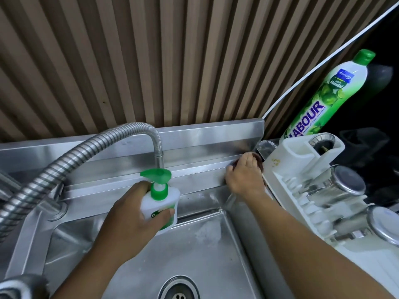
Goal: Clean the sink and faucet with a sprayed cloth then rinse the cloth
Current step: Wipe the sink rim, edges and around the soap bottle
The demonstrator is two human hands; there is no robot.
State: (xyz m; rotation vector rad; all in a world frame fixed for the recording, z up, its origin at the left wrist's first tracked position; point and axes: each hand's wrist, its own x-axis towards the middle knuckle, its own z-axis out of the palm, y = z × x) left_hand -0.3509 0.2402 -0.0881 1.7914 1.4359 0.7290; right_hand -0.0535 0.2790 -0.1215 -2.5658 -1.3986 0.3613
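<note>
My left hand [131, 214] grips a white pump bottle with a green top [160, 203] above the back edge of the steel sink [203, 251]. My right hand [244, 178] presses a dark cloth [257, 158] against the sink's back ledge at its right corner; most of the cloth is hidden under the fingers. The flexible steel faucet hose [71, 160] arches from the left and its spout comes down just behind the pump bottle. The drain [179, 292] shows at the bottom of the basin.
A white dish rack [302, 169] with steel cups [343, 186] stands to the right of the sink. A green dish-soap bottle [323, 98] stands behind it. A ribbed wooden wall rises behind the steel backsplash [205, 134].
</note>
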